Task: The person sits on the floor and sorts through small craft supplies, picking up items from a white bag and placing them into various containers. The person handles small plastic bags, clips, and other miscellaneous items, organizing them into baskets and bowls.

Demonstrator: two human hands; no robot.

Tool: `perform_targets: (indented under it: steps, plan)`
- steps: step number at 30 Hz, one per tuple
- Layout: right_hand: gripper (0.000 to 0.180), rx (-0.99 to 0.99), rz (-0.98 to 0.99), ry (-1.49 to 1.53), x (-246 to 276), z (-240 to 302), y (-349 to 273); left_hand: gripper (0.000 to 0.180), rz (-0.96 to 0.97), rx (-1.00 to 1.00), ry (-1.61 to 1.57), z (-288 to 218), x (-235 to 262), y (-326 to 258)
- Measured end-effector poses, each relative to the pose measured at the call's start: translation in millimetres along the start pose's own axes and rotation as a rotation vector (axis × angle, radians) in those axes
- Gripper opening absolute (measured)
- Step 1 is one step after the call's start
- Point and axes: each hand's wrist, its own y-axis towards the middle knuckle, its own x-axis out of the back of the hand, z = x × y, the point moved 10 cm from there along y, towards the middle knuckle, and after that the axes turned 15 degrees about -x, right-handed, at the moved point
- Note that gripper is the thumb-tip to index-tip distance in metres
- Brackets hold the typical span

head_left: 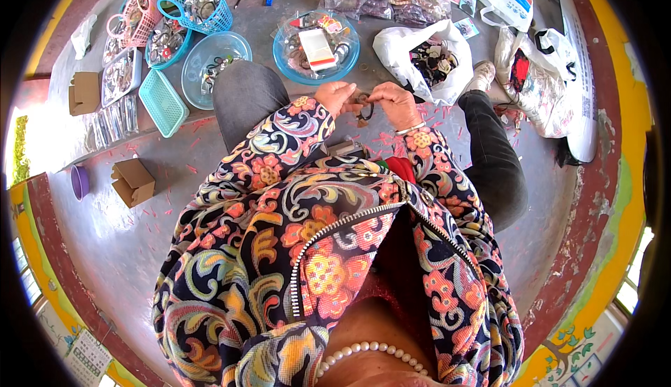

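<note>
My left hand (335,98) and my right hand (396,105) meet in front of me, fingers pinched. Between them is a small dark loop, like a hair tie (367,112), with a brownish piece hanging at its lower side. Both hands seem to grip it; the fingertips partly hide it. Just beyond my hands stands a clear blue basin (281,60) with packaged small items and a white card pack with an orange end (316,49). To the right of it, an open white plastic bag (398,57) holds many dark and white small pieces.
At the left are a clear basin (187,72), a blue basket (222,20), a pink basket (145,18), a mint tray (162,100) and cardboard boxes (133,182). Clear packs (426,6) lie at the back. Stuffed bags (542,83) stand right. Red scraps litter the floor.
</note>
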Motion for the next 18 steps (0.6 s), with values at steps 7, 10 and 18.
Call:
perform_targets:
  steps: [7, 10, 18]
  plan:
    - [0.019, -0.373, -0.036, 0.434, 18, -27, 3, 0.026, 0.039, -0.093, 0.132, -9, -2, -2]
    - [0.024, -0.498, 0.036, 0.408, 9, -35, 0, 0.026, 0.110, -0.085, 0.123, -10, -13, -5]
    - [0.014, -0.469, 0.031, 0.272, 0, -27, 0, 0.022, 0.142, -0.063, 0.057, -16, -23, -8]
